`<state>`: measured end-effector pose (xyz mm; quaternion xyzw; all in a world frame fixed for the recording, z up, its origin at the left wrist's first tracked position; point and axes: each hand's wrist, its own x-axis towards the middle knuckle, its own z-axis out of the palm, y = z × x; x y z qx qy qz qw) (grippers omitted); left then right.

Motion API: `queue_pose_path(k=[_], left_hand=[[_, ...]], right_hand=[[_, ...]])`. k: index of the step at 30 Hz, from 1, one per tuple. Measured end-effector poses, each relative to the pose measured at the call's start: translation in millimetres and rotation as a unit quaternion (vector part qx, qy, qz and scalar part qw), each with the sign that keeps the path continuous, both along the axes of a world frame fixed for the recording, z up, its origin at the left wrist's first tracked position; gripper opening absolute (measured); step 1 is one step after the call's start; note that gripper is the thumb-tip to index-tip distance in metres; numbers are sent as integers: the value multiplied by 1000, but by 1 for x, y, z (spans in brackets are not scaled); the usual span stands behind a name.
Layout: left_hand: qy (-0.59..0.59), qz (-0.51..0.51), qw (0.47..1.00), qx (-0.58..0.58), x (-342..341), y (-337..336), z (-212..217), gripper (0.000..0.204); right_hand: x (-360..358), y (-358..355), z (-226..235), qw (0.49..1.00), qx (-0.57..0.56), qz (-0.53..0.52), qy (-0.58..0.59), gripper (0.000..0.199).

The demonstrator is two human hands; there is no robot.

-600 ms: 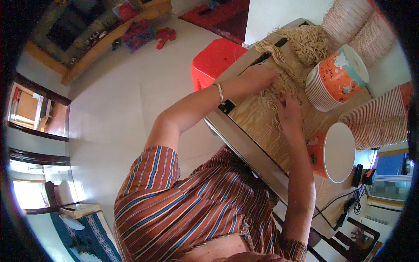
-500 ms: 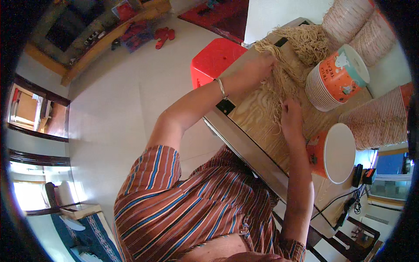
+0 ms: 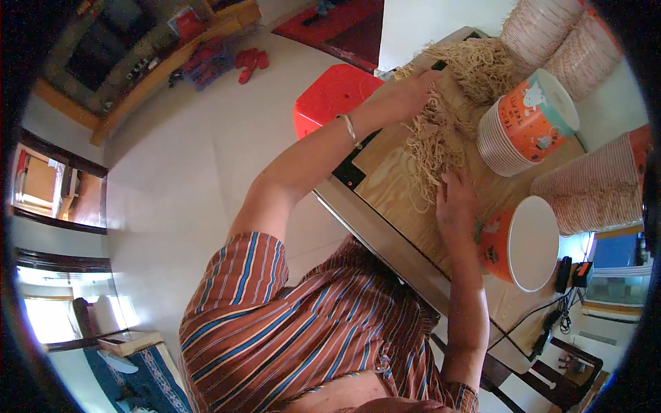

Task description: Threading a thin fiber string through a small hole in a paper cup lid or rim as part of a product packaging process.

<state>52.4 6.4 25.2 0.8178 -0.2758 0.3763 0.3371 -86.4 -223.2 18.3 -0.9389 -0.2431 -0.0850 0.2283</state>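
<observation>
A loose bundle of tan crinkled strands (image 3: 435, 134) lies over the wooden tabletop between my two hands. My left hand (image 3: 415, 94), with a bangle at the wrist, is closed on the upper end of the bundle; its fingertips are partly hidden among the strands. At the lower end, my right hand (image 3: 457, 203) pinches the edge of the strands with bent fingers. Behind the bundle sits a larger heap of the same strands (image 3: 478, 65). A nested stack of orange paper tubs (image 3: 527, 120) lies tilted beside it. Close to my right wrist is a single orange tub (image 3: 497, 244) with a white rim.
More nested tub stacks (image 3: 592, 186) line the right side, with others (image 3: 540, 31) at the far corner. Black cables and a power strip (image 3: 547, 330) lie on the table (image 3: 385, 196) at the near right. A red stool (image 3: 330, 100) stands beyond its left edge.
My right hand has drawn slightly down, toward me, and the strands between my hands are more spread out. The left hand has shifted a little left.
</observation>
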Motion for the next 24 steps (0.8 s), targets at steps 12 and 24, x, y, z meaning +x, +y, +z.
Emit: queue_pose_path(k=[12, 24], left_hand=[[209, 32, 977, -36, -80, -31, -2, 16], [255, -10, 966, -38, -63, -39, -16, 20]], right_hand=[[-4, 10, 27, 997, 76, -11, -17, 31], [-5, 6, 18, 992, 124, 8, -35, 23]])
